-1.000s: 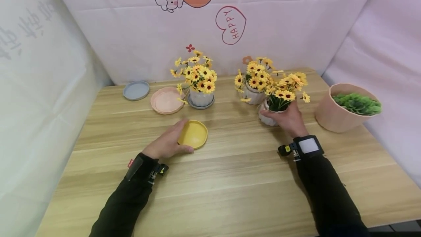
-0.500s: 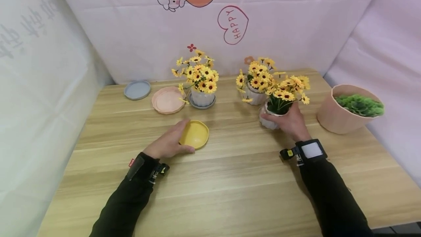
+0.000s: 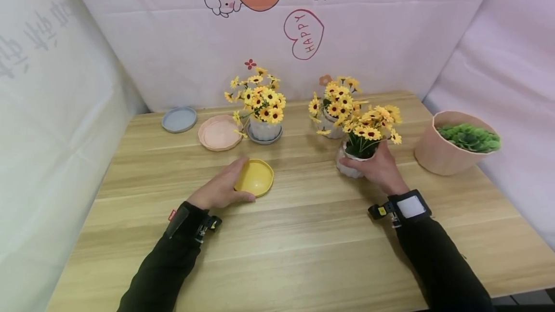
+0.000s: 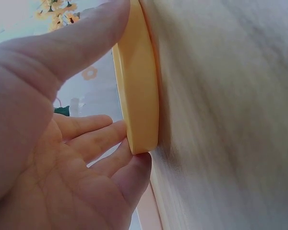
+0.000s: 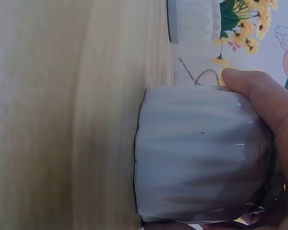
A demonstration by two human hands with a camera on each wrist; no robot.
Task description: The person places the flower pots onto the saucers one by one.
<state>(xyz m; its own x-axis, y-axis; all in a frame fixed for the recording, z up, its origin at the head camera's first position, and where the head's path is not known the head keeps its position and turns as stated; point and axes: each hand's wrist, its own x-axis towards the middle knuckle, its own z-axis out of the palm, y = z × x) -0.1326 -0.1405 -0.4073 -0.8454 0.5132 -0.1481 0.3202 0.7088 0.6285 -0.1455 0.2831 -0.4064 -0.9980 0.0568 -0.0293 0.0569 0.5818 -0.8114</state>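
My left hand holds a yellow saucer at its left side, thumb at the near edge and fingers round the far edge. In the left wrist view the saucer's wall stands between thumb and fingers, close to the wood. My right hand grips a white fluted pot of yellow artificial daisies, thumb on its left side. The right wrist view has the pot upright, its base very near the tabletop; whether it touches I cannot tell. The fingers behind it are mostly hidden.
Behind the gripped pot stands another daisy pot. A third daisy pot sits on a grey-blue saucer. A pink saucer and a blue saucer lie back left. A large pink planter with greenery stands right.
The right hand has brought its daisy pot toward me and slightly left, away from the pot behind. The left hand and yellow saucer have stayed put.
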